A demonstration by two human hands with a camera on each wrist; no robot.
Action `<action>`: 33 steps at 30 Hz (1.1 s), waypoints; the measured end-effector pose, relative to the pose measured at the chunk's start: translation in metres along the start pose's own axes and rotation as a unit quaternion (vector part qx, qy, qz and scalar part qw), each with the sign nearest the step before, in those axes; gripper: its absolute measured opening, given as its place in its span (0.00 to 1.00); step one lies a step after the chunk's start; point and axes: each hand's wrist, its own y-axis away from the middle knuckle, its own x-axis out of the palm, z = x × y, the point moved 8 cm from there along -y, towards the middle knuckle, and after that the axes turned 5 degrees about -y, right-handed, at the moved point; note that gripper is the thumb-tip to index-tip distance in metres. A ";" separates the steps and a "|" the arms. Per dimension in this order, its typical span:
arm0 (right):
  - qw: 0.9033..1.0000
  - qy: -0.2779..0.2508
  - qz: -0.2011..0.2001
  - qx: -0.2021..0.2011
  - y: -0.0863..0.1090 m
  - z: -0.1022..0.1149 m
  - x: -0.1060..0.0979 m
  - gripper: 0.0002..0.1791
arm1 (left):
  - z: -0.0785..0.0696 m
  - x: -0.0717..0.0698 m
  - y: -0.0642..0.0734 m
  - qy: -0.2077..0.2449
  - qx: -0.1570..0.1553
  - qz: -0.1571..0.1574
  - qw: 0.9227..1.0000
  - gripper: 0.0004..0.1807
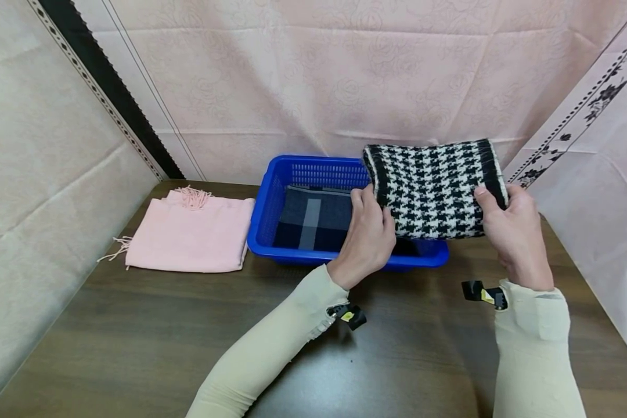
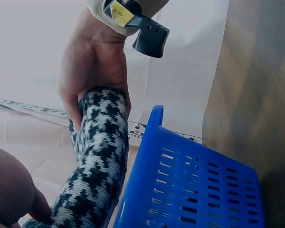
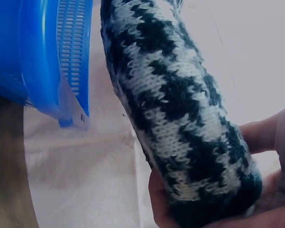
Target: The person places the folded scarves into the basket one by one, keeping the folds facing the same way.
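Pinches a folded black-and-white scarf [image 1: 433, 191] with half-closed left hand [image 1: 368, 238] at its 8 o'clock and half-closed right hand [image 1: 519, 235] at its 4 o'clock. Holds it over a blue basket's [image 1: 292, 253] 3 o'clock end, with a pink cloth [image 1: 188, 238] beside the 9 o'clock end.

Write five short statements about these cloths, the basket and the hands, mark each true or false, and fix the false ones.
1. The left hand and right hand both hold the black-and-white cloth. True.
2. The pink cloth lies on the table, outside the blue basket. True.
3. The blue basket is empty. False: a dark cloth with a grey stripe lies in it.
4. The pink cloth has fringe. True.
5. The right hand grips the basket's rim. False: it grips the black-and-white cloth.
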 end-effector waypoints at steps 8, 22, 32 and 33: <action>1.000 0.013 -0.001 -0.008 0.001 0.003 0.007 0.38 | 0.006 -0.004 0.001 -0.004 -0.008 -0.003 1.000 0.31; 1.000 0.003 -0.007 -0.028 0.002 0.009 0.019 0.34 | 0.016 -0.012 0.003 -0.010 -0.022 -0.002 1.000 0.31; 0.999 -0.008 0.011 -0.044 0.004 0.014 0.031 0.34 | 0.024 -0.020 0.004 -0.017 -0.029 0.002 0.999 0.31; 0.999 -0.008 0.012 -0.043 0.004 0.014 0.032 0.34 | 0.024 -0.020 0.004 -0.019 -0.028 0.003 0.999 0.31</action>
